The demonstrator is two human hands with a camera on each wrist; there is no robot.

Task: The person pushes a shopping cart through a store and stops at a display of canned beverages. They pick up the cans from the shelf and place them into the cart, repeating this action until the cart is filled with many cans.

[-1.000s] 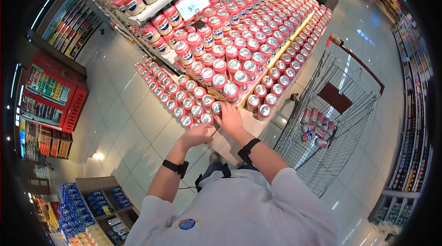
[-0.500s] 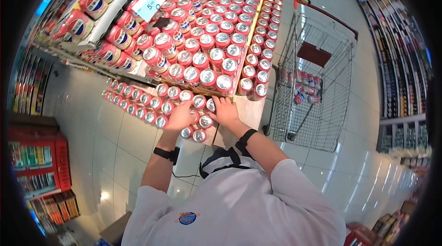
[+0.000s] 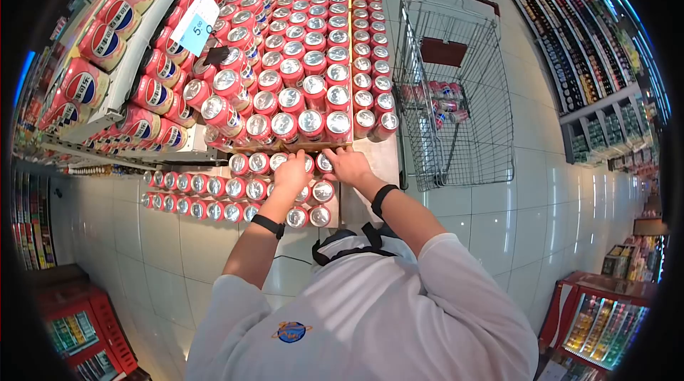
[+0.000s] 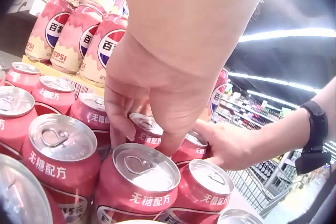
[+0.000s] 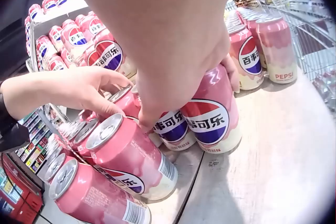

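1. Right now I see the inner can (image 4: 146,124) and end can (image 5: 214,121) upright on the low ledge (image 5: 273,145).
2. The left hand (image 3: 291,176) pinches the inner can; the right hand (image 3: 350,168) curls round the end can.
3. Neighbouring cans (image 3: 310,216) crowd close; I judge a sideways knock could topple one floorward.
4. The cart (image 3: 443,52) stands apart.

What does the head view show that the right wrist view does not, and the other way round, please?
Only the head view shows the price sign and the person's pale shirt with its round emblem.

Only the right wrist view shows barcodes on pink cans and readable "PEPSI" lettering.

Both show the left grip and right grip at the pink cans, and the shopping cart.
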